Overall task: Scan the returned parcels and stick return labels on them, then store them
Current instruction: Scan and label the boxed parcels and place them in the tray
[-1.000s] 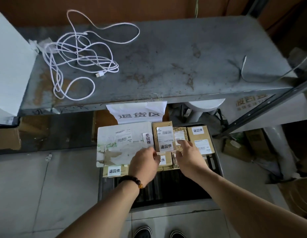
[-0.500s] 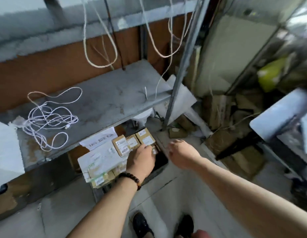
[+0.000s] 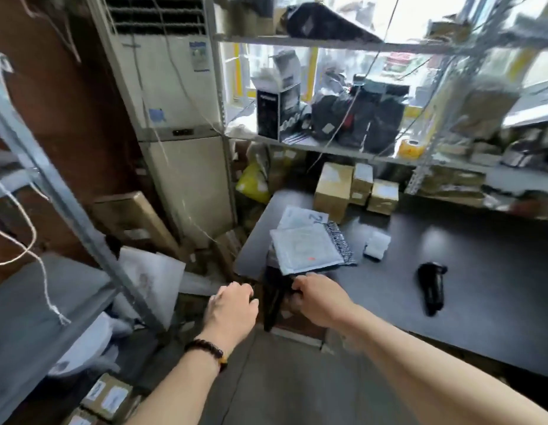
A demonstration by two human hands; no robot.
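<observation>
I face a dark table (image 3: 496, 271). A white padded mailer (image 3: 303, 250) lies at its near left corner on top of a dark patterned parcel (image 3: 340, 240). Three cardboard boxes (image 3: 334, 188) stand at the table's back. A black handheld scanner (image 3: 430, 289) lies to the right, and a small white roll of labels (image 3: 377, 245) sits between it and the mailer. My left hand (image 3: 233, 311) hangs in the air left of the table corner, loosely curled and holding nothing. My right hand (image 3: 318, 299) is just below the mailer's near edge, fingers curled, nothing in it.
Labelled boxes (image 3: 108, 400) sit low at bottom left beside a grey metal shelf (image 3: 30, 317). A standing air conditioner (image 3: 180, 133) is ahead on the left. Shelving (image 3: 328, 145) with dark bags and boxes runs behind the table. Clutter fills the floor by the table corner.
My view has swung right, from the stored boxes under the grey shelf to the dark table. Both hands left the boxes and now hang near the table corner, holding nothing.
</observation>
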